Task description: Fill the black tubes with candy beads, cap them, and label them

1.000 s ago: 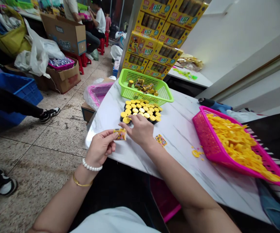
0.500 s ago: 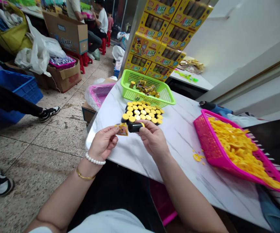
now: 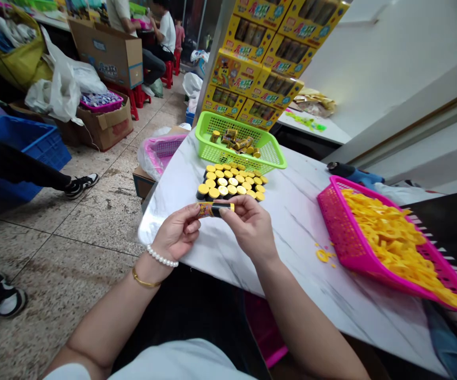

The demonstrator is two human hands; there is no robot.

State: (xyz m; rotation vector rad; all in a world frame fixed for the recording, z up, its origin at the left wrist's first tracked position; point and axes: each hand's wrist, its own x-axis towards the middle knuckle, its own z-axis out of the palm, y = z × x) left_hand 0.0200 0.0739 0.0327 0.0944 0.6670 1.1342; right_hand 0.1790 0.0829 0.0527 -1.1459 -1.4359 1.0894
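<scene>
Between thumb and fingers, my left hand pinches a printed yellow plastic sleeve. My right hand grips a small black cylinder with a yellow cap at its right end. The cylinder's left end meets the sleeve, and the sleeve appears to go around part of it; the fingers hide how far. Just beyond my hands, similar black cylinders with yellow caps stand upright in a tight cluster on the white marbled table. Behind them, a green basket holds several printed, sleeved cylinders.
On the right, a pink basket is heaped with flat yellow pieces; behind it lies a blue and black heat gun. Yellow boxes are stacked at the back. A pink-lined basket stands left of the table. Other people sit farther back.
The sleeve and the cylinder were slightly apart; now they touch and overlap. The sleeve has opened out from flat, and my left hand has moved right towards my right hand.
</scene>
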